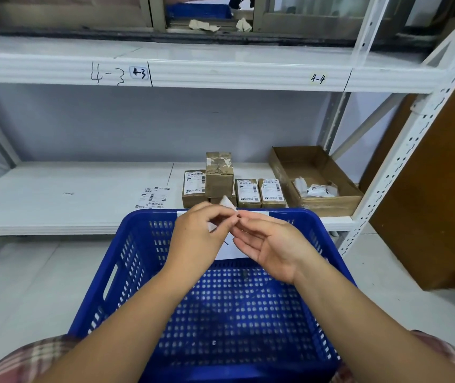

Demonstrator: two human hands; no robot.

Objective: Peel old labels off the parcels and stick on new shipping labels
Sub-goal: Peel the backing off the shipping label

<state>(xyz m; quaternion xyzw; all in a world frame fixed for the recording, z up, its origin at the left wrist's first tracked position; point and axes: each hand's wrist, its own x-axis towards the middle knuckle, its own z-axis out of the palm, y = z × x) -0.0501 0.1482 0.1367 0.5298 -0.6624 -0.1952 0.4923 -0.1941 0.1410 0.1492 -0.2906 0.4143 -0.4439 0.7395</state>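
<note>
head view | left hand (196, 233) fingers curled, pinching a small white label (227, 202) | right hand (270, 247) thumb and forefinger nip the label's right edge, other fingers loose | label tilts up over the basket's (137, 244) far rim | parcels (247, 192) stand just beyond it at the shelf's (68, 194) front edge, straight ahead of both hands | next reach is probably forward

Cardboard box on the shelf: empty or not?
Not empty. The cardboard box holds crumpled white label scraps at its near end; the far end is bare.
</note>
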